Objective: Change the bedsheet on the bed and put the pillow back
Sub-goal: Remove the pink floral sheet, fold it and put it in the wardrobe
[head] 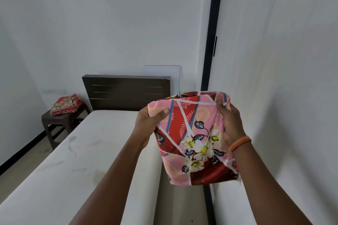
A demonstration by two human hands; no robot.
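I hold a folded bedsheet [193,137], pink and red with white flowers and dark leaves, up in front of me over the bed's right edge. My left hand [150,120] grips its upper left side, thumb across the front. My right hand [231,124], with an orange band at the wrist, grips its upper right edge. The bare white mattress [73,160] lies below and to the left, with faint stains, and ends at a dark brown headboard [126,91]. No pillow is in view.
A dark stool [62,120] stands left of the headboard with a folded red patterned cloth [65,104] on it. A white board [162,71] leans behind the headboard. A white wall with a black vertical strip [212,42] runs close along the bed's right side.
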